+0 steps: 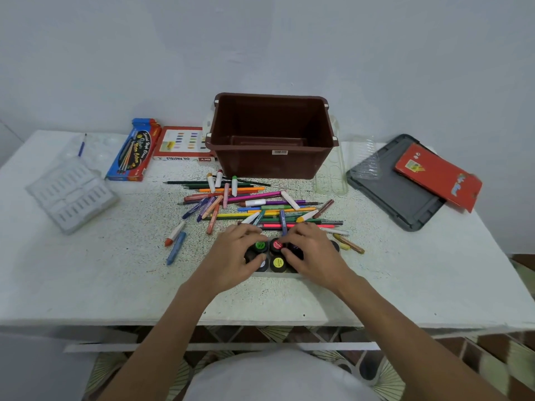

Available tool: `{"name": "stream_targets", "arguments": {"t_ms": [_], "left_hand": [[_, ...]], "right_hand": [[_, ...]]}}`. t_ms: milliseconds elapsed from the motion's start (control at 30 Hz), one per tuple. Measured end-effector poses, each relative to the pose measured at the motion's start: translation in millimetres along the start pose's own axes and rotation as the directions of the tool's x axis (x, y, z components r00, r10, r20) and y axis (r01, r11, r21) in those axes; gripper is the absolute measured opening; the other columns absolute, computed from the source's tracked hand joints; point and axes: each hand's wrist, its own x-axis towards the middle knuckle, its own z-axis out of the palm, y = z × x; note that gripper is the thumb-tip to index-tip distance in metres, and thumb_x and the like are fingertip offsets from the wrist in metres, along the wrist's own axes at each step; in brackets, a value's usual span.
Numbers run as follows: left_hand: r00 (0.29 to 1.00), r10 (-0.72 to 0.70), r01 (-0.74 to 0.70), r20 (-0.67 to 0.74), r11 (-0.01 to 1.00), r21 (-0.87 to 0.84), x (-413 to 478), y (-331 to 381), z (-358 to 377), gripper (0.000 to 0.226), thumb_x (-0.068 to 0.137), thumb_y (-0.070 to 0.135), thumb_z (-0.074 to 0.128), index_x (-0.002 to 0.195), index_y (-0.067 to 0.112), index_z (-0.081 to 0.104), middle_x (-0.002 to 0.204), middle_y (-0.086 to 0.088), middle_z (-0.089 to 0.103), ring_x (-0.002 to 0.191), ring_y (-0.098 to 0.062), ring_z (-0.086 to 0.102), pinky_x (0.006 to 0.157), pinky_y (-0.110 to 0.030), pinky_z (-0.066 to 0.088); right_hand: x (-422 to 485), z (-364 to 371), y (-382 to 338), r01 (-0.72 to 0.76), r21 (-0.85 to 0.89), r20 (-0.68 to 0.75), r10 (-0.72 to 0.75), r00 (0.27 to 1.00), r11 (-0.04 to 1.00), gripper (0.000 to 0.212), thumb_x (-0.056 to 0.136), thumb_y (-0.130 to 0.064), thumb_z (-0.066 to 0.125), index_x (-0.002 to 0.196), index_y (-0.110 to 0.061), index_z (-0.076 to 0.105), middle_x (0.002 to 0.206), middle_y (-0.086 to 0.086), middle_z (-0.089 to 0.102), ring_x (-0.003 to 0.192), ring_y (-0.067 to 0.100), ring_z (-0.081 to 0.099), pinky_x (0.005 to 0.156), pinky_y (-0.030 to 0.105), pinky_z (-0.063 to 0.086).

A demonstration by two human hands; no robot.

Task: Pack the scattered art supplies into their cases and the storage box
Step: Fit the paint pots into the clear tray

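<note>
Plain pale wall (260, 39) behind. White speckled surface (86, 270), evenly lit. Floor (492, 357) beneath: brown tiles with fan motifs.

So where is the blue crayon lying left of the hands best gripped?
Pinch the blue crayon across its nearer half, from above: it lies flat on the white speckled table, and the orange-tipped white crayon crowds its far end.
</note>
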Motion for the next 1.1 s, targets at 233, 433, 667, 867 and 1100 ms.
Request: {"name": "stream_targets", "arguments": {"t_ms": [233,433,667,867,1100], "left_hand": [[0.999,0.021,-0.023,0.024,0.997,0.077,-4,-1,10,0.054,0.09,0.052,0.042,0.131,0.023,0.061,0.13,0.008,0.057,0.12,-0.014,0.044,0.099,-0.038,0.039],[0.999,0.034,-0.034,-0.004,0.995,0.093,-7,0,13,0.051,0.092,0.048,0.042,0.13,0.021,0.063,0.13,0.007,0.058,0.12,-0.014,0.045,0.099,-0.036,0.037],[0.999,0.038,-0.039,0.005,0.997,0.073,-5,0,15,0.051,0.091,0.047,0.042,0.13,0.022,0.063,0.13,0.006,0.056,0.118,-0.015,0.046,0.098,-0.035,0.035],[0.999,0.044,-0.046,0.022,0.996,0.07,-4,-4,16,0.051,0.092,0.05,0.04,0.133,0.026,0.061,0.133,0.008,0.054,0.118,-0.014,0.044,0.097,-0.032,0.03],[0.999,0.041,-0.042,0.014,0.997,0.059,-5,-4,17,0.051,0.092,0.05,0.041,0.133,0.027,0.06,0.134,0.009,0.053,0.119,-0.014,0.044,0.098,-0.032,0.029]], "right_hand": [[5,-1,-3,0.052,-0.031,0.019,-0.051,0.999,0.998,0.019,0.09,-0.024,0.066,0.107,-0.019,0.074,0.096,-0.001,0.066,0.085,0.021,0.051,0.078,0.034,0.04],[6,2,-4,-0.04,0.064,0.032,0.038,0.999,0.997,0.013,0.088,-0.022,0.069,0.1,-0.019,0.072,0.094,0.001,0.062,0.089,0.02,0.048,0.078,0.038,0.042],[6,4,-3,-0.122,0.18,0.061,0.113,0.992,0.976,0.009,0.088,-0.018,0.069,0.096,-0.02,0.07,0.097,-0.001,0.057,0.095,0.021,0.046,0.083,0.037,0.039],[6,2,-1,-0.101,0.161,0.072,0.09,0.993,0.982,0.011,0.088,-0.021,0.069,0.098,-0.021,0.07,0.097,-0.001,0.058,0.094,0.019,0.044,0.082,0.035,0.038],[8,-3,0,0.0,-0.084,0.045,0.004,0.999,0.996,0.016,0.087,-0.032,0.066,0.102,-0.028,0.072,0.097,-0.005,0.065,0.092,0.017,0.043,0.085,0.03,0.026]]}}
